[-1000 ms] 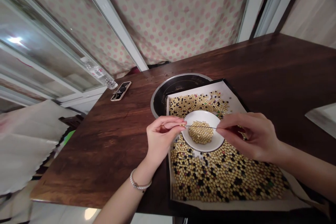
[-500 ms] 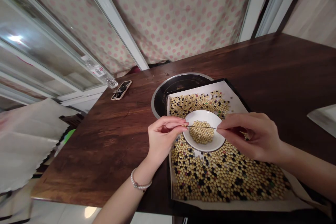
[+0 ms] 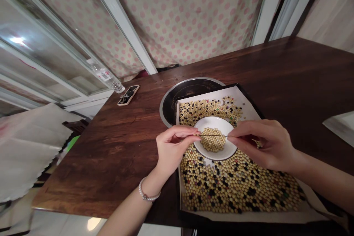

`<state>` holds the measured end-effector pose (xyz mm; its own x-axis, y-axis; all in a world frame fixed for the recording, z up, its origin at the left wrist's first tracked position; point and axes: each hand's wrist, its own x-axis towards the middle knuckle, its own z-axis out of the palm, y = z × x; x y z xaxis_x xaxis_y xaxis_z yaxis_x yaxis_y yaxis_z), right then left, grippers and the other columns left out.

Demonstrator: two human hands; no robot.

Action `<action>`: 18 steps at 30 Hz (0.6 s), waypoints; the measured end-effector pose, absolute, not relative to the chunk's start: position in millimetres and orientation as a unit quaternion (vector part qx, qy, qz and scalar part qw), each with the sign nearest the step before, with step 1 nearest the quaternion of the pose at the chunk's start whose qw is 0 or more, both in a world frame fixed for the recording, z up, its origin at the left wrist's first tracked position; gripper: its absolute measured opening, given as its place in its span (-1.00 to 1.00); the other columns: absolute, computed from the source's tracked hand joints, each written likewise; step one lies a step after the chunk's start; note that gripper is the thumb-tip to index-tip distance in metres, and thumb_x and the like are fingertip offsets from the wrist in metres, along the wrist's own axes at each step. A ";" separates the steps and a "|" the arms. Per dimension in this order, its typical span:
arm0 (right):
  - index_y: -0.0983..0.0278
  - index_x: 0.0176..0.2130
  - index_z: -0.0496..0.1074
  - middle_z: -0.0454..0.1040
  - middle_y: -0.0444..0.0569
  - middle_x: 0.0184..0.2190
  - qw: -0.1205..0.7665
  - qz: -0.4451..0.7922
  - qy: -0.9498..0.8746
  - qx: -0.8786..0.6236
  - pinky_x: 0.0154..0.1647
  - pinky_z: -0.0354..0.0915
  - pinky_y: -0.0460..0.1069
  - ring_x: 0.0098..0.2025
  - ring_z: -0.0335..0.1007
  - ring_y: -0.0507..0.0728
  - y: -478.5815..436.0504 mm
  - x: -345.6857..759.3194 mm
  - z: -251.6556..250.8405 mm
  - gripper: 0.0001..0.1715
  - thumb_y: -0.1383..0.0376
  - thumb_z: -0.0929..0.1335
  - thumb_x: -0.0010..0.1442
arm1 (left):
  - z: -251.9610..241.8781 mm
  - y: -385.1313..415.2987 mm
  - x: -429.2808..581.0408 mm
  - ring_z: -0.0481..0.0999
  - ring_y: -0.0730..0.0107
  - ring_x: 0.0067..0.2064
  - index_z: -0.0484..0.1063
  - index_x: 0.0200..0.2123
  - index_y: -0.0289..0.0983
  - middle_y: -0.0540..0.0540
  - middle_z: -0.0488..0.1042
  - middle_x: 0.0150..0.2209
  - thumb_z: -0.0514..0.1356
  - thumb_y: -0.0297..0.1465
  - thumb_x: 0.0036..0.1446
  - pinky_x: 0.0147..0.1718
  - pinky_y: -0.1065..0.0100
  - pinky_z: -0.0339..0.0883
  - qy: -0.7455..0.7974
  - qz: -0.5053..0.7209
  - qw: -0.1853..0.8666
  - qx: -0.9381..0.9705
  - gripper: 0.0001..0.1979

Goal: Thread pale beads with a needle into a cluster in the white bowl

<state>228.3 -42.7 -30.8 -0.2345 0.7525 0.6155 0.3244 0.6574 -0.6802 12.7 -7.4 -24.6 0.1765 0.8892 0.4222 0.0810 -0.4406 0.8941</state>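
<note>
A thin dark thread (image 3: 212,135) runs straight between my two hands, above a small white bowl (image 3: 231,150). My left hand (image 3: 173,145) is closed in a pinch on the thread's left end, where a small pale bead (image 3: 197,134) shows at the fingertips. Thumb and fingers of my right hand (image 3: 265,143) pinch the other end, at the bowl's right rim. Inside the bowl lie many loose cream beads (image 3: 212,143). It stands on a lined tray (image 3: 193,96) spread with mixed cream, black and a few coloured beads (image 3: 238,188).
A round dark pan (image 3: 168,103) with a silver rim sits partly under the tray's far left corner. Farther left on the wooden table (image 3: 116,155) are a phone (image 3: 129,95) and a clear plastic bottle (image 3: 106,76). Something white (image 3: 341,127) lies at the right edge.
Both hands keep their pinch on the thread, which stays stretched over the bowl. They sit very slightly lower in the picture; little else differs.
</note>
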 end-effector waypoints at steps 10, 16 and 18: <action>0.25 -0.42 0.35 0.26 -0.20 -0.64 0.441 0.250 -0.771 -0.386 -0.64 0.05 -0.12 -0.63 0.09 -0.07 -40.9 222.8 -31.1 -0.91 0.38 0.31 0.14 | -26.3 -4.9 10.8 0.60 0.46 -0.38 0.51 -0.47 -0.20 0.05 0.59 -0.44 0.35 -0.62 -0.18 -0.30 0.46 0.54 0.355 0.548 0.416 0.633 -0.78; 0.25 -0.43 0.35 0.29 -0.18 -0.63 0.448 0.263 -0.753 -0.403 -0.63 0.07 -0.11 -0.62 0.09 -0.06 -41.9 223.2 -29.4 -0.90 0.35 0.31 0.15 | -29.5 -2.7 9.1 0.60 0.40 -0.38 0.50 -0.49 -0.19 0.03 0.59 -0.45 0.36 -0.57 -0.17 -0.30 0.35 0.56 0.368 0.556 0.414 0.620 -0.83; 0.25 -0.44 0.36 0.29 -0.18 -0.63 0.446 0.268 -0.752 -0.406 -0.62 0.07 -0.12 -0.62 0.10 -0.06 -41.2 222.3 -28.7 -0.89 0.34 0.31 0.14 | -29.9 -2.5 9.0 0.60 0.41 -0.39 0.50 -0.49 -0.19 0.03 0.59 -0.44 0.36 -0.56 -0.17 -0.30 0.36 0.56 0.367 0.555 0.413 0.621 -0.83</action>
